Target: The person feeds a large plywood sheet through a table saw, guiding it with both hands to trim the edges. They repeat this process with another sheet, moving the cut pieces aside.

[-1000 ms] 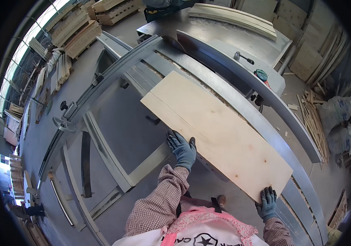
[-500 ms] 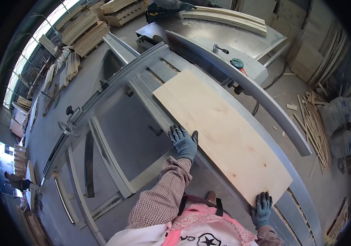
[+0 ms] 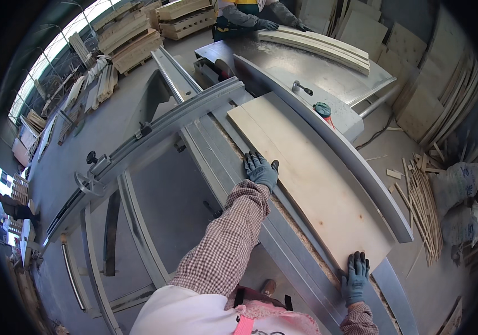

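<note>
A long pale plywood board (image 3: 311, 173) lies flat on the grey metal machine table (image 3: 233, 162), its far long side along a raised metal fence (image 3: 334, 142). My left hand (image 3: 261, 170), in a grey-blue glove with dark fingertips, rests open against the board's left edge, fingers stretched out. At the board's near end my right hand (image 3: 355, 278), gloved alike, lies with its fingers extended over the corner. Neither hand is wrapped round anything. Slots filled with sawdust run through the table beside the board.
A co-worker's gloved hand (image 3: 267, 24) is by stacked wooden strips (image 3: 317, 47) on the far table. A sliding frame with a crosscut rail (image 3: 144, 128) stands left. To the right are thin offcuts (image 3: 420, 209) and white sacks (image 3: 462, 181) on the floor.
The board has shifted right, up to the fence, with both my hands at its edges. My left arm reaches farther forward. The co-worker has come more into view.
</note>
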`<action>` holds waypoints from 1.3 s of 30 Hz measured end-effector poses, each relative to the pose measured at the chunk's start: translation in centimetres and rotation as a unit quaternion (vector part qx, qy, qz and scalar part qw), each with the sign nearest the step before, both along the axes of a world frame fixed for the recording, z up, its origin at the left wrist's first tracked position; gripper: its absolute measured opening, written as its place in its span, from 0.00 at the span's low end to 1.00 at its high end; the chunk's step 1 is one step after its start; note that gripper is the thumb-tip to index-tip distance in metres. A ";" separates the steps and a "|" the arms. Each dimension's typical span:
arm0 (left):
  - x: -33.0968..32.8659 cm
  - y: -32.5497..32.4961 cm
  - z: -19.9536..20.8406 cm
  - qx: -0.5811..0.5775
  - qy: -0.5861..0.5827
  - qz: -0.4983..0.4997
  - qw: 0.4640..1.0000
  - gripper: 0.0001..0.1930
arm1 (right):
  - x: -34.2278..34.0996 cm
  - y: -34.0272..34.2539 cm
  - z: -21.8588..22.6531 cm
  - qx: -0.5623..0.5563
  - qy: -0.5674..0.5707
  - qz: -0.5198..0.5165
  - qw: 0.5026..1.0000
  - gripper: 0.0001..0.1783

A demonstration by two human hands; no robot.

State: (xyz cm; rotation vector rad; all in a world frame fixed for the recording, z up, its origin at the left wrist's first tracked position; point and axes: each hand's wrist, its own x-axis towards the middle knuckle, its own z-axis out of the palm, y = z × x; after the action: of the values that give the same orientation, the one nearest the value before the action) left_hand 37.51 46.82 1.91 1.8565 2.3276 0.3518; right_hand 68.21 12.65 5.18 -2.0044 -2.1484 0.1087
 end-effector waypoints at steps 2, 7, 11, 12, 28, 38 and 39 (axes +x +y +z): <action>-0.2 0.9 -0.2 0.025 0.003 0.005 1.000 0.40 | 0.5 1.8 0.5 -0.003 0.002 0.009 1.000 0.38; -0.8 2.4 -0.8 0.053 0.020 -0.007 0.998 0.39 | -0.1 3.2 0.2 -0.005 -0.025 0.023 0.999 0.35; -2.0 3.8 -1.3 0.091 0.002 0.014 0.996 0.40 | -1.4 4.9 0.0 0.017 -0.045 0.049 0.998 0.33; -2.5 4.8 -0.9 0.056 -0.011 0.023 0.998 0.39 | -2.0 5.6 0.0 0.003 -0.032 0.060 0.998 0.33; -5.4 7.8 -2.5 0.140 0.021 0.022 0.990 0.36 | -4.3 8.6 -1.9 0.075 -0.047 0.132 0.987 0.23; -12.7 6.4 -1.1 0.095 -0.264 -0.049 0.958 0.33 | -4.7 9.1 -2.6 0.088 -0.023 0.168 0.982 0.27; -10.3 2.2 -0.5 0.147 -0.210 -0.048 0.965 0.33 | -3.8 8.8 -3.1 0.093 -0.041 0.153 0.983 0.28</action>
State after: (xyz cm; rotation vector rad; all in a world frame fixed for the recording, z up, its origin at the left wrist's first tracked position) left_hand 27.21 49.06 1.42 1.7824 1.9746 1.0161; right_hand 64.43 21.43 2.12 -1.5931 -2.4042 -0.1279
